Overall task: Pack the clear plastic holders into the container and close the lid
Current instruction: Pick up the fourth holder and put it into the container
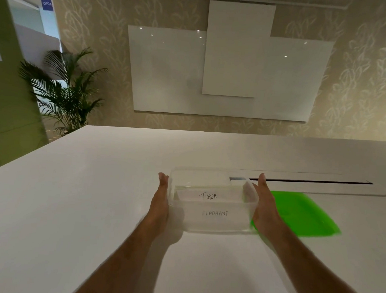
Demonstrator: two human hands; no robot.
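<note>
A clear plastic container (213, 226) sits on the white table (97, 197) in front of me. Inside it stand clear plastic holders with paper cards; one (208, 196) reads TIGER, and another (215, 213) nearer me reads ELEPHANT. My left hand (161, 200) presses flat against the container's left wall. On the opposite wall lies my right hand (265, 207), so the container is held between both palms. The bright green lid (302, 214) lies flat on the table just right of the container, partly behind my right hand.
A long dark cable slot (310, 180) runs across the table behind the lid. On the wall beyond the table hangs a whiteboard (224, 74). A potted palm (66, 92) stands past the table's far left corner.
</note>
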